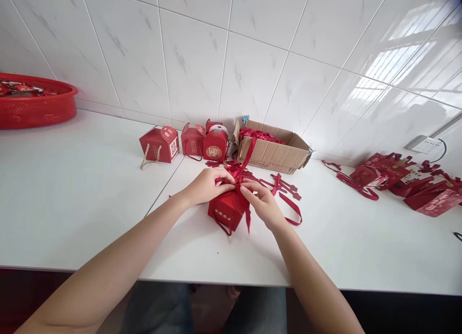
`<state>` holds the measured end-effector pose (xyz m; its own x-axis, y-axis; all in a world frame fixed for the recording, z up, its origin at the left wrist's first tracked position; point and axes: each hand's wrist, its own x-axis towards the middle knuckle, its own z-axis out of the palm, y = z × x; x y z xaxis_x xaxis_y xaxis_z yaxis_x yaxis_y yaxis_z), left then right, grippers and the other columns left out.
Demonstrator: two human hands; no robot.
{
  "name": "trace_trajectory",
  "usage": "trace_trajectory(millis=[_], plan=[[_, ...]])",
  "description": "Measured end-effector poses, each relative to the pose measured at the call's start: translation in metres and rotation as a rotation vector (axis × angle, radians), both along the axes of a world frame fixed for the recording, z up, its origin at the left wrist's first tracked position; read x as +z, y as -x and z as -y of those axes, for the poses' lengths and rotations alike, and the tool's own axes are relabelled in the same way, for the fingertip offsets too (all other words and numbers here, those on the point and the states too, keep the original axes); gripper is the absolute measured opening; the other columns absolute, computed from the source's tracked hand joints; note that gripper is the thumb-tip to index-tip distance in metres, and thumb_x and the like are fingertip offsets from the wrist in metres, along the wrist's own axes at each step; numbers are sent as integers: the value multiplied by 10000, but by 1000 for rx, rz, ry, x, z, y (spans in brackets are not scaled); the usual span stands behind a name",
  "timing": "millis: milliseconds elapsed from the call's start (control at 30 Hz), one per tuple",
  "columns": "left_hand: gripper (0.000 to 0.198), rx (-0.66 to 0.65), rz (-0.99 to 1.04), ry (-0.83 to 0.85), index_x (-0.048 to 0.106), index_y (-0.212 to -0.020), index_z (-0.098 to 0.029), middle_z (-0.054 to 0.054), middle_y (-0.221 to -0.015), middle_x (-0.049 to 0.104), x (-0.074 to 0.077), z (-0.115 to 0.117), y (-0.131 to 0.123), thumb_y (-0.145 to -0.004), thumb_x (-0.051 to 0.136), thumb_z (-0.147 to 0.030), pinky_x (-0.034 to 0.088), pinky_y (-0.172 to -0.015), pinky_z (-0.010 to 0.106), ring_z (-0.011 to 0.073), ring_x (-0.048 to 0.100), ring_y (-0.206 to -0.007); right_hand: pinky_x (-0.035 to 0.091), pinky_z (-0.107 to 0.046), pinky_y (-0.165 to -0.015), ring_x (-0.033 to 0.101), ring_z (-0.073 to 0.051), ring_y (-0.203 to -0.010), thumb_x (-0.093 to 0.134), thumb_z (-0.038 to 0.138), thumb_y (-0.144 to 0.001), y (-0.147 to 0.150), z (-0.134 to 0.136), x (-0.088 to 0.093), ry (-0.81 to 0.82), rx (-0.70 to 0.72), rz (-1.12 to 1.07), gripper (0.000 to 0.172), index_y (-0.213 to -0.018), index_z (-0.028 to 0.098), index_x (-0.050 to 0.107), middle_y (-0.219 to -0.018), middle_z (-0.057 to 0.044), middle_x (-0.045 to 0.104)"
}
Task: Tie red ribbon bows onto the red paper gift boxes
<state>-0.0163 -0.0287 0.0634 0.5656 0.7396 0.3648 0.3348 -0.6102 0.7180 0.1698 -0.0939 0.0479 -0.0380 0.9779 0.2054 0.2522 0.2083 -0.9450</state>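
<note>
A small red gift box (226, 210) with gold lettering stands on the white counter (79, 194) in front of me. My left hand (207, 186) rests on its top left, fingers pinched on a red ribbon (236, 176) above the box. My right hand (263, 204) pinches the same ribbon from the right side. Ribbon ends hang down the box's front and trail to the right.
A cardboard carton (270, 151) of red ribbons sits behind the box. Three finished red boxes (159, 145) stand left of it by the tiled wall. Flat red boxes (415, 182) lie at the right, a red basket (32, 105) at far left. Loose ribbons (285, 185) lie nearby.
</note>
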Motion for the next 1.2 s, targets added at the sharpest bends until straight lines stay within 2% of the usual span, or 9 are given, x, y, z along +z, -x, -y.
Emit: trace_trajectory(millis=[200, 433, 600, 700, 800, 833, 933, 1100, 1200], plan=[[155, -78, -36, 25, 684, -834, -191, 28, -920, 673, 5, -3, 6, -821, 624, -334, 472, -827, 312, 182, 611, -863, 484, -359, -813, 631, -210, -965, 540, 437, -887, -18, -3, 1, -80, -42, 104, 264, -1044, 225, 527, -951, -56, 681], [117, -152, -6, 46, 657, -862, -183, 30, -921, 676, 1, -1, 4, -827, 606, -282, 475, -828, 308, 177, 614, -877, 513, -308, -710, 620, -156, -779, 595, 362, -864, -35, -2, 7, -171, 97, 336, 302, -1143, 244, 582, -887, -32, 646], [100, -120, 27, 3, 646, -855, -179, 33, -916, 674, -2, 0, 3, -820, 610, -266, 477, -827, 311, 174, 612, -867, 488, -267, -602, 563, -128, -663, 647, 356, -828, -38, 1, 11, -213, 88, 272, 285, -1080, 222, 635, -786, -15, 610], [117, -135, 39, -14, 652, -868, -181, 40, -922, 675, -2, 1, 3, -828, 607, -281, 486, -828, 316, 176, 617, -872, 474, -265, -537, 547, -120, -547, 611, 427, -850, -41, 2, 16, -129, 83, 250, 251, -865, 185, 674, -642, -4, 593], [141, -184, 26, -7, 663, -884, -181, 52, -933, 677, -2, 1, 2, -837, 603, -300, 496, -838, 324, 181, 626, -883, 523, -314, -667, 625, -164, -689, 558, 384, -891, -43, 1, 17, -266, -14, 355, 234, -873, 190, 686, -758, -43, 672], [143, -196, 25, -4, 665, -886, -181, 54, -940, 678, -3, 2, 2, -837, 602, -300, 498, -841, 325, 182, 628, -887, 531, -336, -749, 646, -183, -801, 567, 337, -887, -42, 0, 17, -336, 10, 383, 196, -975, 203, 679, -885, -58, 699], [123, -216, 44, -5, 664, -875, -177, 53, -945, 683, -5, 4, -1, -830, 603, -275, 504, -839, 313, 178, 632, -892, 515, -360, -893, 634, -199, -1020, 582, 214, -862, -38, 0, 14, -436, 228, 420, 313, -1172, 244, 613, -1152, -63, 675], [113, -187, 108, 13, 667, -868, -163, 45, -891, 698, -6, 6, -5, -822, 599, -242, 517, -791, 277, 160, 642, -845, 529, -313, -738, 644, -171, -842, 577, 232, -886, -36, -1, 12, -492, 193, 466, 180, -1031, 258, 680, -945, -41, 708], [111, -170, 131, 16, 673, -873, -159, 40, -876, 708, -6, 7, -5, -814, 605, -223, 524, -768, 260, 149, 650, -825, 507, -310, -707, 613, -162, -807, 510, 195, -918, -39, -3, 12, -503, 254, 491, 229, -1053, 253, 686, -900, -52, 663]])
